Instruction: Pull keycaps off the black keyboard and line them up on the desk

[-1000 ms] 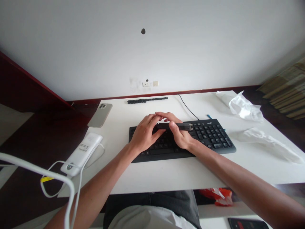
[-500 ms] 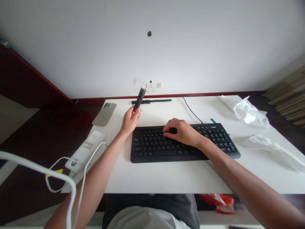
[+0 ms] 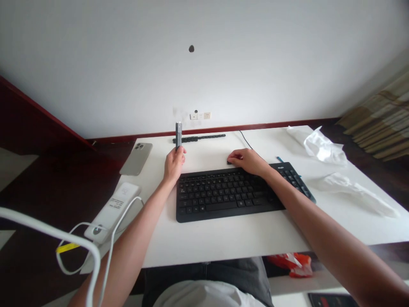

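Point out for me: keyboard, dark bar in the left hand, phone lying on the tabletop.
Keyboard (image 3: 222,194): head view, on the keys near its visible middle.
Dark bar (image 3: 178,135): head view, on its exposed length.
Phone (image 3: 136,160): head view, middle of its back.

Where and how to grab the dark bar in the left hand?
Probably best on the upper half of the dark bar, coming from the person's right. The left hand wraps its lower end, so only the upper part stands free. It is slim and roughly upright, so a sideways pinch should fit across its narrow width.
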`<state>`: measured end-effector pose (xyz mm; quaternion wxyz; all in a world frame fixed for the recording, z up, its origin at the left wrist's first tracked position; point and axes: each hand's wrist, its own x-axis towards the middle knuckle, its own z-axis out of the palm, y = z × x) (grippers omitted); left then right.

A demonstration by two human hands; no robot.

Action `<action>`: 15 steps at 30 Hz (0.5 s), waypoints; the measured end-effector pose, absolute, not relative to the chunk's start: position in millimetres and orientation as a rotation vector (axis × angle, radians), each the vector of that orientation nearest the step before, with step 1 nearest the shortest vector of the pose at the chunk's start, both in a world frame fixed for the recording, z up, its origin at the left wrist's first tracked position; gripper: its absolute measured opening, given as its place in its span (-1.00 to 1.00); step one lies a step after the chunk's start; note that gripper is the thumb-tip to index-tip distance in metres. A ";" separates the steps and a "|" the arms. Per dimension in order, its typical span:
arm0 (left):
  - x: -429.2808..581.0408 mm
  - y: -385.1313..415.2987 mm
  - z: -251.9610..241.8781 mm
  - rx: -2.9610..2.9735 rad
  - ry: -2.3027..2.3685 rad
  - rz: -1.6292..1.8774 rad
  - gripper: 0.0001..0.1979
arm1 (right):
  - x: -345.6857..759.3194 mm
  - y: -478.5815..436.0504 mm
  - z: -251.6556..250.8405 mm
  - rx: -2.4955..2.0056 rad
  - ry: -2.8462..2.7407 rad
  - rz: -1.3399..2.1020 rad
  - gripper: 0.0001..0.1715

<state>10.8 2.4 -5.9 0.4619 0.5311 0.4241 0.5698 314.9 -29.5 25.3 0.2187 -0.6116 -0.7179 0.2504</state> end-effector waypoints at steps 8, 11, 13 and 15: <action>10.2 0.4 -4.3 1.313 1.047 1.394 -0.48 | 319.4 -33.6 22.8 -1.628 -1.881 0.605 -0.82; 9.9 0.9 -5.3 1.306 1.050 1.394 -0.49 | 324.1 -37.1 20.0 -1.553 -1.888 0.669 -0.81; 10.1 0.9 -6.2 1.313 1.057 1.390 -0.50 | 323.7 -38.7 17.9 -1.529 -1.899 0.684 -0.80; 10.2 0.5 -6.7 1.321 1.063 1.383 -0.51 | 320.5 -39.6 17.1 -1.539 -1.917 0.658 -0.82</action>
